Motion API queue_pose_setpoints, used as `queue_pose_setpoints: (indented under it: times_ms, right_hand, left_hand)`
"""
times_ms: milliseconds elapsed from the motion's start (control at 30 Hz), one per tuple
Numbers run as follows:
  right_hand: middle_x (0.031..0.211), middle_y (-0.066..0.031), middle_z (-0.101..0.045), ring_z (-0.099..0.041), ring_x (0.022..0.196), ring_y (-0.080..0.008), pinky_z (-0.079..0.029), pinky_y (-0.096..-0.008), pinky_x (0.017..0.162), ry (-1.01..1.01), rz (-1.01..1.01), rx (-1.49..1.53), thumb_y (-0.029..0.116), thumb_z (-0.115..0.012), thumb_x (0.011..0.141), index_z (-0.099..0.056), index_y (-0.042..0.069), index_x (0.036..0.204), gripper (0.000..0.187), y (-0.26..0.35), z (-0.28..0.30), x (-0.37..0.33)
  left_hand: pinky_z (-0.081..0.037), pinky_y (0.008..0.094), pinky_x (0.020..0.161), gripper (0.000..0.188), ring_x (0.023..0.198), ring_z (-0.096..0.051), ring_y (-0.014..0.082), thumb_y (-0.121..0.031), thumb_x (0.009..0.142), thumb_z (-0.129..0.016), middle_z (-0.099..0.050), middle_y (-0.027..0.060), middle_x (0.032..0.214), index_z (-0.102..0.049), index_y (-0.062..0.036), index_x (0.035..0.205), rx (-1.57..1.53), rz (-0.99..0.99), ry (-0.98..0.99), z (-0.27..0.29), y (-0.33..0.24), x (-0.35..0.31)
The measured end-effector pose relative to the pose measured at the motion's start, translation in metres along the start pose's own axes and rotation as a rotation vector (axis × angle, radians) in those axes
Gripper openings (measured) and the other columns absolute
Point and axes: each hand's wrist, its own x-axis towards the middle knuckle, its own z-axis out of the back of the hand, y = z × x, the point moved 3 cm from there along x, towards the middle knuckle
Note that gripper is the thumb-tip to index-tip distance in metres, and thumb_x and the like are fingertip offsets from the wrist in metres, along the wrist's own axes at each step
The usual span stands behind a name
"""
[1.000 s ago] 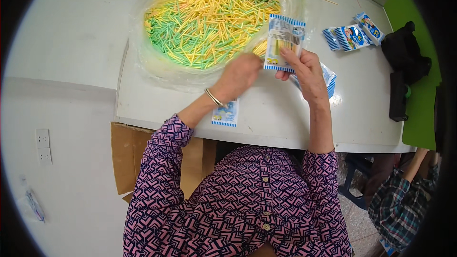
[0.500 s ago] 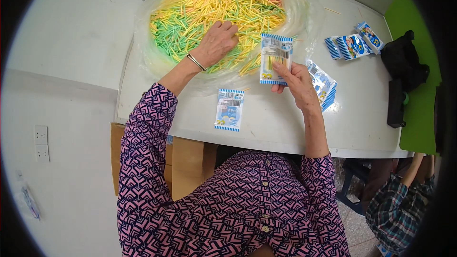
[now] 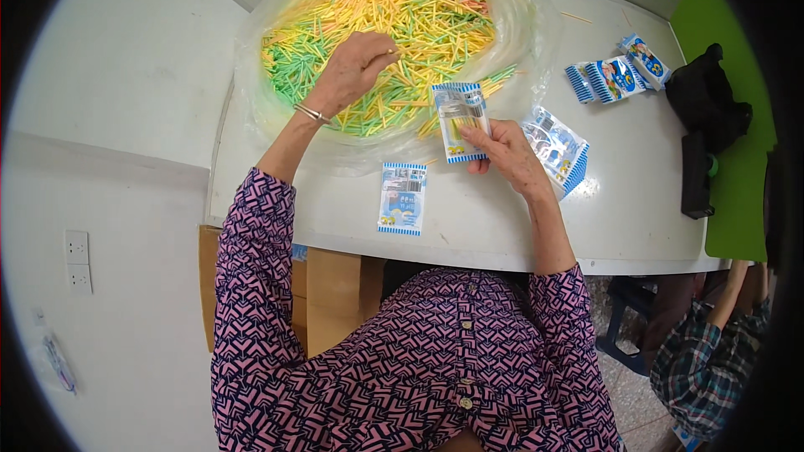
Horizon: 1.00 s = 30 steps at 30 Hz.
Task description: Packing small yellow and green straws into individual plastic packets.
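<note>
A big clear plastic bag [image 3: 523, 12] lies spread on the table, full of thin yellow, green and orange sticks [image 3: 419, 12]. Over the pile, my left hand [image 3: 356, 67] is closed in a pinch, with what looks like a thin yellow stick at its fingertips. My right hand [image 3: 507, 155] grips a small clear packet [image 3: 459, 109] with blue striped ends, the thumb across its front; several sticks show inside. Another flat packet [image 3: 402, 198] rests on the table between my forearms. Beside my right wrist lie more flat packets [image 3: 557, 151], overlapping.
Filled blue-and-white packets [image 3: 615, 79] sit at the right, near a black object [image 3: 712, 100] by a green panel [image 3: 745, 142]. Cardboard [image 3: 331, 293] stands under the table's front edge. A co-worker's checked sleeve [image 3: 695, 368] shows at lower right. Loose sticks lie behind.
My left hand has lifted from the pile and moved a little left. My right hand has brought the packet left and slightly nearer to me.
</note>
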Motion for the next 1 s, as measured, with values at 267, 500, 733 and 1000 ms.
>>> queue_pose_setpoints:
  times_ms: [267, 500, 733, 1000]
  right_hand:
    - [0.068, 0.0001, -0.061, -0.056, 0.054, -0.0068, -0.044, -0.0203, 0.05, 0.075, -0.047, -0.055, 0.033, -0.06, 0.089, -0.066, 0.002, 0.086, 0.033, 0.001, 0.001, -0.003]
    - [0.07, -0.0015, -0.062, -0.055, 0.053, -0.0073, -0.043, -0.0204, 0.049, 0.139, -0.057, -0.102, 0.036, -0.062, 0.088, -0.067, -0.001, 0.089, 0.038, 0.002, -0.004, -0.005]
    - [0.072, -0.0028, -0.063, -0.056, 0.053, -0.008, -0.044, -0.021, 0.048, 0.17, -0.055, -0.037, 0.036, -0.063, 0.087, -0.067, -0.001, 0.091, 0.037, 0.001, -0.004, -0.008]
    - [0.073, -0.0032, -0.064, -0.058, 0.053, -0.0084, -0.044, -0.0208, 0.049, 0.22, -0.038, 0.043, 0.033, -0.063, 0.088, -0.067, -0.001, 0.091, 0.035, 0.007, -0.005, -0.011]
  left_hand:
    - [-0.045, 0.0339, 0.074, 0.014, 0.086, -0.057, 0.0221, -0.005, 0.074, -0.058, -0.059, 0.0048, 0.082, -0.06, -0.0089, 0.087, 0.51, -0.313, 0.253, 0.021, -0.069, 0.014]
    - [-0.044, 0.035, 0.075, 0.011, 0.085, -0.057, 0.0206, -0.006, 0.074, -0.058, -0.057, 0.0041, 0.078, -0.059, -0.0095, 0.084, 0.511, -0.423, 0.363, 0.015, -0.089, 0.014]
    - [-0.047, 0.0375, 0.063, 0.017, 0.074, -0.061, 0.0283, -0.012, 0.083, -0.06, -0.064, 0.012, 0.083, -0.061, -0.0041, 0.097, 0.006, -0.131, 0.52, 0.018, -0.093, 0.022]
    - [-0.047, 0.0387, 0.063, 0.012, 0.073, -0.06, 0.0293, -0.009, 0.083, -0.059, -0.06, 0.0122, 0.082, -0.061, -0.0023, 0.093, -0.075, -0.216, 0.472, 0.02, -0.094, 0.023]
